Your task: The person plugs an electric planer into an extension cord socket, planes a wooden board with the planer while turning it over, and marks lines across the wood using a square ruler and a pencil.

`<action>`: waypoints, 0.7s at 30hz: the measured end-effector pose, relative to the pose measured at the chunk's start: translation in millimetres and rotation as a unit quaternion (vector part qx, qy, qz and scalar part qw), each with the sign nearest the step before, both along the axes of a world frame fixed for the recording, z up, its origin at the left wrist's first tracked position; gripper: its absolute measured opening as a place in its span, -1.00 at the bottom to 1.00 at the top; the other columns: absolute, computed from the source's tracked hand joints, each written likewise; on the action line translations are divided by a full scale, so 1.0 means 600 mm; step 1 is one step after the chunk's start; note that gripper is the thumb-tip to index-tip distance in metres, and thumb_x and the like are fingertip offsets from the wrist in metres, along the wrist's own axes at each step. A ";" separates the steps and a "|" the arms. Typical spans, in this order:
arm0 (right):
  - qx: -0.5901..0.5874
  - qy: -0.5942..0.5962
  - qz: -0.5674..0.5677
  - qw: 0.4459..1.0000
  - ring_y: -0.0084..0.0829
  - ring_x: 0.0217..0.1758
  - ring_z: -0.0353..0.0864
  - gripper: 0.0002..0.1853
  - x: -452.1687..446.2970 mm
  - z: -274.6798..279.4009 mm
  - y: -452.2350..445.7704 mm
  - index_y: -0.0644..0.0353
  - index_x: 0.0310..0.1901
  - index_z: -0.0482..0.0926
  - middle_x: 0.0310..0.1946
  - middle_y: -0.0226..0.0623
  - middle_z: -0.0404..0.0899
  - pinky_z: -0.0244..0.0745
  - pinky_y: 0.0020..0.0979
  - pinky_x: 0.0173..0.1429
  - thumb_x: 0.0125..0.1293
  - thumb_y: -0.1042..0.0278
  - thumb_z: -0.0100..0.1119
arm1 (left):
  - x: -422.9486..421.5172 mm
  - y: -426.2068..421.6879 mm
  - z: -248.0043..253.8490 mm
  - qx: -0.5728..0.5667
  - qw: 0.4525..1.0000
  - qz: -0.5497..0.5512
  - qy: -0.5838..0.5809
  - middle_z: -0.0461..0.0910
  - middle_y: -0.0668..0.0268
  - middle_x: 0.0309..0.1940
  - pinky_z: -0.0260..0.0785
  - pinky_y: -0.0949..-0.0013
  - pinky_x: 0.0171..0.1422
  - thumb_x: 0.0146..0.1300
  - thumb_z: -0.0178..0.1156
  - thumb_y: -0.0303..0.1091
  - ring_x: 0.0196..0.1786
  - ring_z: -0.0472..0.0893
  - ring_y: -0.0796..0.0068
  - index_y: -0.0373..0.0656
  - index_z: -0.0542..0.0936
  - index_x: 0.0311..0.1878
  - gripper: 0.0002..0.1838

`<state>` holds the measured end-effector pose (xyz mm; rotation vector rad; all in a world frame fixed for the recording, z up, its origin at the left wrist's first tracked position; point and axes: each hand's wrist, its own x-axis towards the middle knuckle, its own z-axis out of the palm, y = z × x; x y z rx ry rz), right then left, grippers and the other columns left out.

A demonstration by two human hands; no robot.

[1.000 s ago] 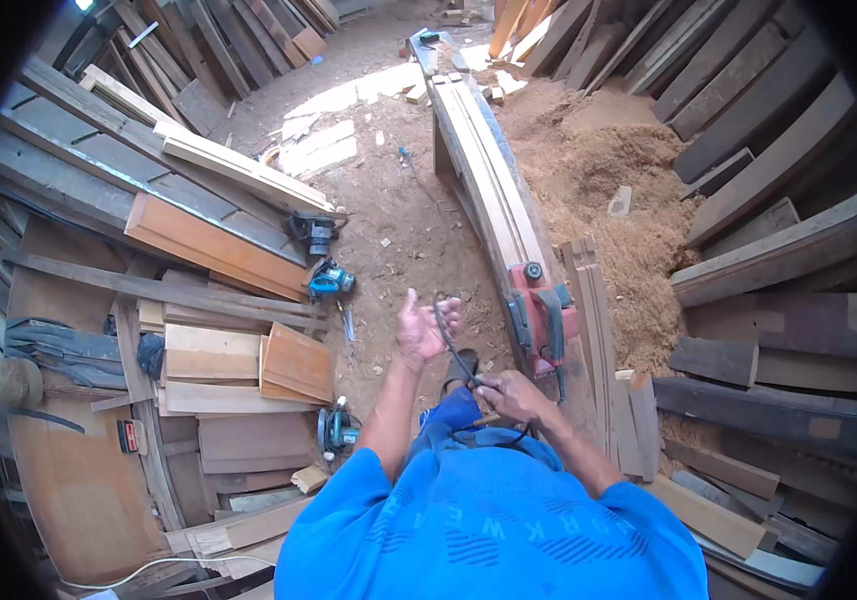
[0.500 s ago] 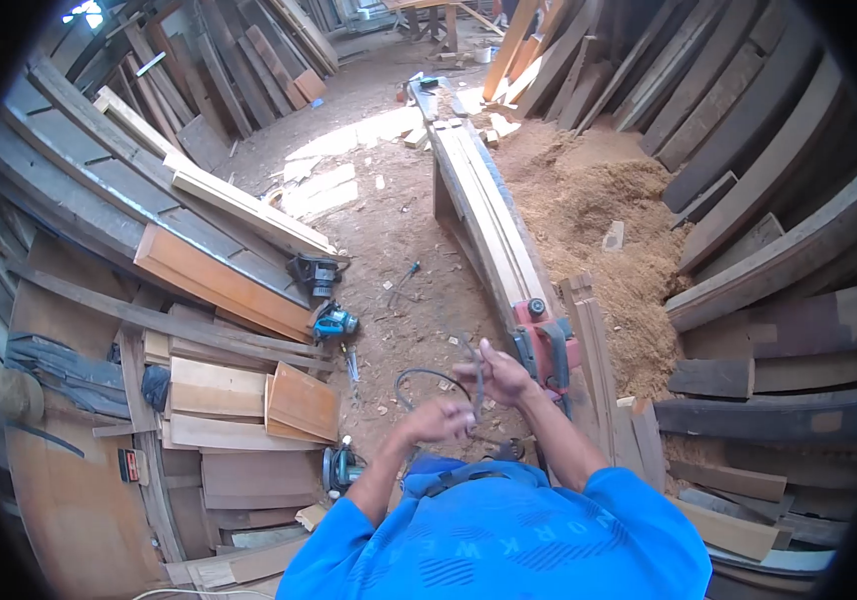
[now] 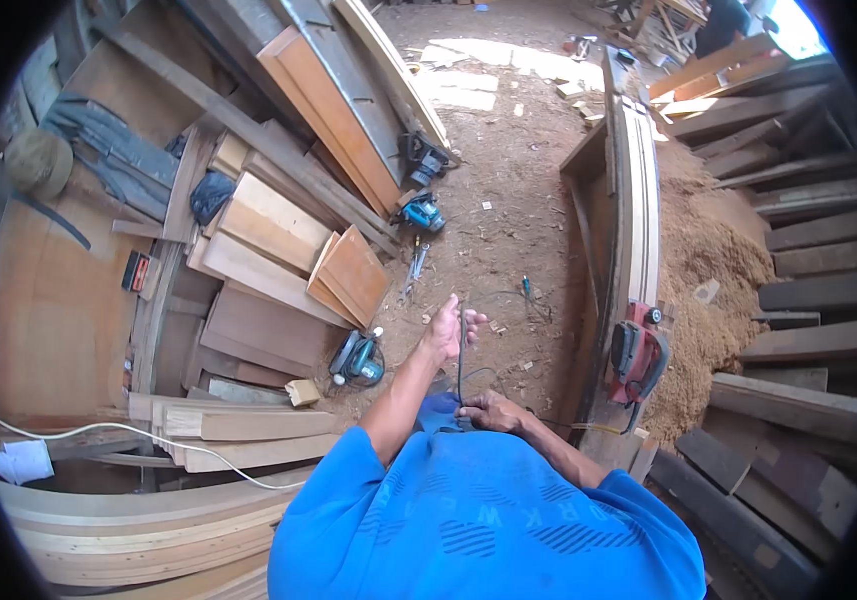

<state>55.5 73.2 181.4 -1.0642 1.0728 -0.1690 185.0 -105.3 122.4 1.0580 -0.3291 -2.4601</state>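
A dark cable (image 3: 462, 365) runs between my hands in front of my body. My left hand (image 3: 447, 330) is raised, with the upper end of this stretch across its palm and its fingers loosely curled around it. Lower and closer to my waist, my right hand (image 3: 496, 411) is closed on the cable. A thin loop of cable bends out beside the right hand. To the right, a red electric planer (image 3: 639, 358) rests on a long narrow bench, over pale wooden strips (image 3: 639, 200). Most of the cable near my waist is hidden.
Left on the ground are a teal power tool (image 3: 359, 358), another teal tool (image 3: 420, 212) and wrenches (image 3: 416, 268). A screwdriver (image 3: 527, 288) lies ahead. Stacked boards (image 3: 284, 220) line the left; sawdust (image 3: 714, 240) and more planks (image 3: 819, 345) fill the right.
The view has swung left, so bench and planer appear farther right. My hands, formerly close together, are now apart: the left is higher, the right lower near my waist, with cable stretched between.
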 end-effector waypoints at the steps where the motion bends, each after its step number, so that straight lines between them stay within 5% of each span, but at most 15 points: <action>1: 0.038 -0.069 -0.078 0.994 -0.59 -0.25 0.60 -0.63 0.000 -0.006 -0.007 0.22 0.25 0.65 -0.20 -0.38 0.71 0.51 -0.47 -0.16 0.59 0.21 0.08 | 0.002 -0.015 0.019 -0.026 0.999 0.010 -0.041 0.62 0.35 -0.38 0.39 0.45 -0.51 0.57 -0.05 0.26 -0.44 0.55 0.58 -0.17 0.61 0.07 -0.39; 2: 0.076 -0.139 -0.158 0.975 -0.56 -0.17 0.62 -0.61 -0.002 -0.013 -0.011 0.24 0.28 0.62 -0.11 -0.33 0.72 0.52 -0.46 -0.09 0.58 0.21 0.08 | 0.007 -0.010 0.037 -0.095 0.994 0.010 -0.050 0.52 0.46 -0.48 0.25 0.55 -0.54 0.57 0.08 0.03 -0.51 0.40 0.71 -0.14 0.64 0.06 -0.59; 5: 0.161 -0.392 -0.366 0.829 -0.19 0.23 0.66 -0.45 -0.031 -0.027 -0.045 0.27 0.38 0.49 0.21 -0.03 0.66 0.49 -0.17 0.41 0.56 0.04 0.05 | 0.023 0.004 0.105 -0.274 0.950 -0.126 -0.079 0.48 0.53 -0.50 0.25 0.57 -0.51 0.62 0.04 -0.06 -0.53 0.39 0.73 -0.20 0.62 0.07 -0.62; 6: 0.148 -0.415 -0.422 0.793 -0.11 0.25 0.65 -0.41 -0.043 0.000 -0.065 0.26 0.35 0.51 0.21 0.02 0.65 0.48 -0.06 0.43 0.57 -0.09 0.02 | 0.019 0.022 0.159 -0.346 0.918 -0.168 -0.092 0.47 0.53 -0.51 0.29 0.52 -0.43 0.59 0.07 -0.07 -0.49 0.40 0.73 -0.15 0.66 -0.02 -0.65; 8: 0.115 -0.445 -0.509 0.728 -0.07 0.15 0.71 -0.22 -0.076 0.036 -0.109 0.37 0.28 0.52 0.11 0.04 0.69 0.56 -0.08 0.35 0.58 -0.34 -0.14 | 0.012 0.055 0.149 -0.408 0.852 -0.306 -0.115 0.49 0.51 -0.51 0.32 0.49 -0.37 0.57 0.09 -0.08 -0.45 0.43 0.71 -0.13 0.67 -0.08 -0.67; 10: 0.136 -0.458 -0.487 0.731 -0.15 0.00 0.74 -0.11 -0.148 0.011 -0.154 0.58 0.15 0.52 -0.04 0.03 0.73 0.64 -0.17 0.17 0.61 -0.36 -0.30 | 0.032 0.087 0.136 -0.434 0.808 -0.383 -0.114 0.51 0.49 -0.49 0.35 0.42 -0.33 0.56 0.10 -0.08 -0.42 0.47 0.66 -0.13 0.66 -0.12 -0.68; 12: 0.140 -0.403 -0.608 0.669 -0.30 -0.20 0.68 -0.23 -0.196 -0.003 -0.190 0.48 0.11 0.54 -0.23 -0.20 0.70 0.65 -0.26 0.00 0.63 -0.28 -0.22 | 0.061 0.111 0.130 -0.446 0.793 -0.405 -0.089 0.55 0.44 -0.48 0.38 0.33 -0.31 0.55 0.10 -0.09 -0.40 0.52 0.58 -0.15 0.62 -0.14 -0.68; 13: 0.114 -0.425 -0.567 0.697 -0.39 -0.26 0.63 -0.34 -0.244 -0.024 -0.200 0.37 0.05 0.56 -0.27 -0.28 0.66 0.63 -0.33 -0.06 0.64 -0.22 -0.19 | 0.079 0.119 0.130 -0.421 0.815 -0.382 -0.114 0.55 0.44 -0.48 0.38 0.34 -0.31 0.54 0.11 -0.10 -0.41 0.51 0.58 -0.14 0.62 -0.15 -0.70; 16: 0.083 -0.414 -0.642 0.640 -0.43 -0.28 0.63 -0.56 -0.349 -0.068 -0.252 0.26 -0.09 0.57 -0.19 -0.26 0.65 0.61 -0.35 -0.10 0.64 -0.01 -0.07 | 0.165 0.149 0.125 -0.314 0.892 -0.287 -0.152 0.52 0.50 -0.47 0.38 0.40 -0.29 0.53 0.16 -0.09 -0.40 0.49 0.62 -0.12 0.62 -0.14 -0.72; 19: -0.009 -0.399 -0.640 0.657 -0.54 -0.39 0.60 -0.69 -0.397 -0.025 -0.305 0.25 -0.11 0.55 -0.24 -0.30 0.65 0.61 -0.38 -0.16 0.64 0.16 -0.02 | 0.271 0.227 0.003 -0.194 0.966 -0.070 -0.155 0.54 0.54 -0.38 0.42 0.45 -0.13 0.51 0.23 -0.08 -0.27 0.54 0.64 -0.11 0.62 -0.08 -0.73; 21: 0.017 -0.400 -0.630 0.665 -0.58 -0.42 0.59 -0.75 -0.437 -0.013 -0.339 0.23 -0.11 0.54 -0.24 -0.33 0.65 0.61 -0.39 -0.19 0.64 0.24 -0.01 | 0.313 0.279 -0.034 -0.151 0.967 0.023 -0.203 0.56 0.47 -0.25 0.41 0.46 0.01 0.49 0.23 -0.23 -0.16 0.54 0.61 -0.08 0.60 -0.10 -0.86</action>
